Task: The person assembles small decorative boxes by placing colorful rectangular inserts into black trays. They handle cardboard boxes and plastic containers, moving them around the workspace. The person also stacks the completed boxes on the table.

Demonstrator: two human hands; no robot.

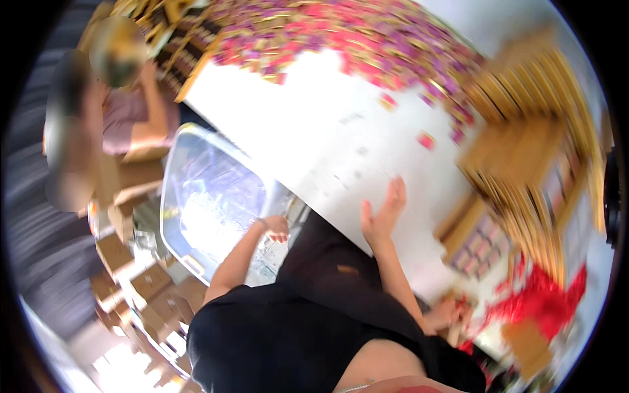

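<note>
My right hand (384, 217) is raised over the white table (334, 164), thumb and fingers spread, with nothing in it. Off the table's near left edge, my left hand (277, 228) hangs beside a clear plastic bin (177, 226). Its fingers are loosely curled, and I see nothing in them. Inside the bin lies crumpled clear plastic (213, 200). Many small red, purple and gold packets (367, 42) cover the far part of the table. A red packet (426, 140) lies apart from the pile, beyond my right hand.
Stacked brown cardboard trays (517, 150) stand on the right, near a tray of small pinkish packs (481, 245) and shiny red material (544, 301). Another person's hand (445, 314) shows at lower right. A person (141, 121) is at far left, above cardboard boxes (154, 288).
</note>
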